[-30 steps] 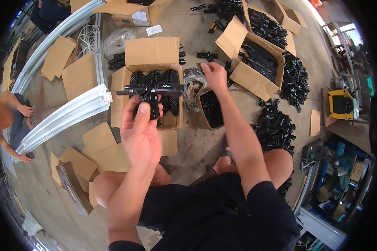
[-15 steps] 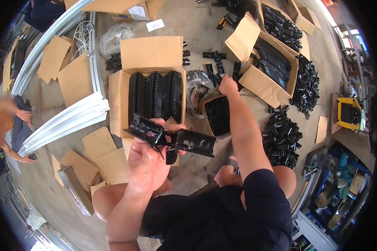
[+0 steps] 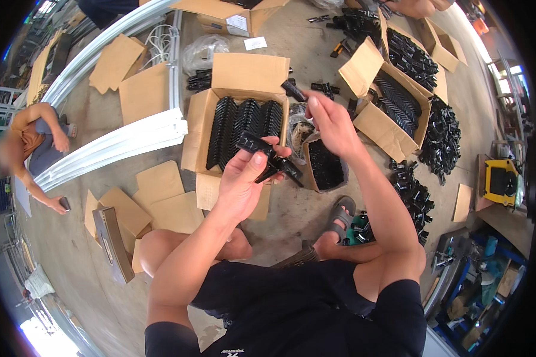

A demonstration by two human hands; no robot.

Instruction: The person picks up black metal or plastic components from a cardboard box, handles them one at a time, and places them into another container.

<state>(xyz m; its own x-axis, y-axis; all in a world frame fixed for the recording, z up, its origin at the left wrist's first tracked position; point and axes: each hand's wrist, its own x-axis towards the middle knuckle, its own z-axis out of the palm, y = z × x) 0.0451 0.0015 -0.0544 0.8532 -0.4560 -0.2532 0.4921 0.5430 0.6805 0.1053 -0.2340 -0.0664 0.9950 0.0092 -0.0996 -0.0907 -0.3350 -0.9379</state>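
My left hand [image 3: 242, 183] is closed around a black metal bracket [image 3: 257, 144] with channel-shaped arms, held up in front of the near edge of an open carton [image 3: 198, 134]. Rows of stacked black brackets [image 3: 244, 122] fill that carton. To the right, my right hand [image 3: 335, 124] pinches a small dark channel-shaped piece [image 3: 293, 91], raised above the small open box [image 3: 343, 176] of little black parts. The two held pieces are apart. My fingers partly cover the left bracket.
Another carton [image 3: 387, 138] of black brackets stands right, beside heaps of loose black parts [image 3: 441, 137]. Clear plastic [image 3: 205, 53] and flattened cardboard [image 3: 164, 184] lie on the floor. Long white metal profiles [image 3: 113, 146] extend left, near a seated person [image 3: 36, 134] holding a phone-like object.
My right hand has come up from the floor near the small box, now with a dark piece in it. The bracket in my left hand has turned. The whole view has shifted.
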